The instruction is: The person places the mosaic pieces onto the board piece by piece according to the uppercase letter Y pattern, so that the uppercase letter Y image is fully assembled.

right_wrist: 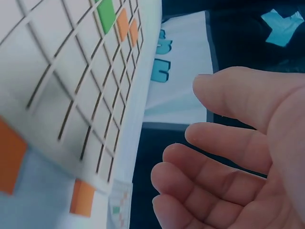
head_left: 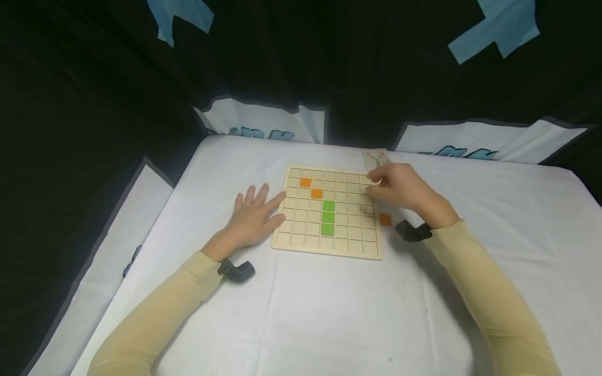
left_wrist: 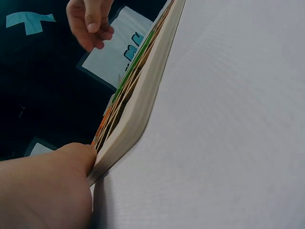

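A pale wooden grid board (head_left: 301, 240) lies flat, with two orange tiles (head_left: 305, 182) set diagonally and a column of three green tiles (head_left: 328, 218). My left hand (head_left: 251, 222) rests on the cloth with fingers spread, thumb and index finger at the board's left edge. Over the board's upper right edge hovers my right hand (head_left: 400, 185), its fingers loosely bent. The right wrist view shows a gap between thumb and fingers with nothing held. Beside the board's right edge lies a loose orange tile (head_left: 385, 219); a second orange tile (right_wrist: 82, 197) shows only in the right wrist view.
A small card (head_left: 374, 156) printed with a coloured grid lies behind the board's upper right corner. White cloth (head_left: 329, 313) covers the table. Black curtains (head_left: 338, 62) with blue tape pieces (head_left: 500, 28) hang at the back and left.
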`<state>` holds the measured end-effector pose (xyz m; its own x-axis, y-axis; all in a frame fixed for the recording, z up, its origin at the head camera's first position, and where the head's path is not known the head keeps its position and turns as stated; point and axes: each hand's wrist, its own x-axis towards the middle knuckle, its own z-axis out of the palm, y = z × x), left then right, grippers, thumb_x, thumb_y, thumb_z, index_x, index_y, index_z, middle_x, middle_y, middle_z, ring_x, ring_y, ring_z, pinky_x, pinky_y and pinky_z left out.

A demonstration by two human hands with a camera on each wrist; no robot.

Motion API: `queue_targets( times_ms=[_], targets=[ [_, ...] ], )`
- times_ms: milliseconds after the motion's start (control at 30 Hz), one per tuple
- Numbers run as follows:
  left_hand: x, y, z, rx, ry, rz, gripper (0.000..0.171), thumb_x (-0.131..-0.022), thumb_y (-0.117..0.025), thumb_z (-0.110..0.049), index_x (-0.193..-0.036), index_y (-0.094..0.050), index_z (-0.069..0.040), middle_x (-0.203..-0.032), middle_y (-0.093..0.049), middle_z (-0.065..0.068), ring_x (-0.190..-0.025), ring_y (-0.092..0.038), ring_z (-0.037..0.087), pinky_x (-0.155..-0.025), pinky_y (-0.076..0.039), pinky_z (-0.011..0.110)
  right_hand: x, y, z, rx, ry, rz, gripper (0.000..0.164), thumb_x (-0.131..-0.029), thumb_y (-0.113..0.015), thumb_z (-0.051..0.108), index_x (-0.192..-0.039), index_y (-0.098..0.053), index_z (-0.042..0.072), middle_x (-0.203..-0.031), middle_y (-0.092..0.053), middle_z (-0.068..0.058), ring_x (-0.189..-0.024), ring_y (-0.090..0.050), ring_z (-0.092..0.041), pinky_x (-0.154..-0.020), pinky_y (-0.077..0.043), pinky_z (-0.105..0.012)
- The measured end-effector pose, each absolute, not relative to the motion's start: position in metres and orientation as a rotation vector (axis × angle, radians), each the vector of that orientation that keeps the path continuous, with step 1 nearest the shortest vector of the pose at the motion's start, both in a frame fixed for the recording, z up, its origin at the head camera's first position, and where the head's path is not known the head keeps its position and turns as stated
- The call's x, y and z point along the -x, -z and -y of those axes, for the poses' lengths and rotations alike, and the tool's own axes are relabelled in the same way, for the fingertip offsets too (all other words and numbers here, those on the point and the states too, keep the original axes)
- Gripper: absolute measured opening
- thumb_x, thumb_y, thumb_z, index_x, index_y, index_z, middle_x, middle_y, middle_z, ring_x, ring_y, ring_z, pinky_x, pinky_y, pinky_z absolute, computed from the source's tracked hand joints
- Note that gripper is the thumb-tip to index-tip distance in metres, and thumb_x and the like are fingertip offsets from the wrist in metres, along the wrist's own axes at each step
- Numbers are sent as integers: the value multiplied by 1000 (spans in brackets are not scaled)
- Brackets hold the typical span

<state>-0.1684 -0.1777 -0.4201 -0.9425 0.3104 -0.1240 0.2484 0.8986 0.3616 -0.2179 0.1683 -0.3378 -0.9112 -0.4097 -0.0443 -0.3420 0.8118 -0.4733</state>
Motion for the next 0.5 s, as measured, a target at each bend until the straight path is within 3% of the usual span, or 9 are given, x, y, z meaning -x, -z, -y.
queue_targets(
  times_ms=[267, 500],
  targets=[
    [169, 421, 177, -430, -510, -2886, 63, -106, -39, -50, -163, -28, -24, -171, -8, 24, -156, 4, 53, -122, 3, 72, 203, 352, -190, 545, 705, -2839, 36, -90, -69, 14, -122, -71, -3, -111, -73, -20, -86, -62, -26, -67, -48, -30],
    [169, 422, 178, -423, -511, -2887, 63, -106, -39, -50, -163, -29, -24, -171, -8, 23, -156, 4, 53, -122, 3, 72, 193, 366, -202, 552, 715, -2866, 36, -88, -71, 11, -121, -71, -5, -113, -74, -22, -87, -64, -26, -70, -50, -30]
  ],
)
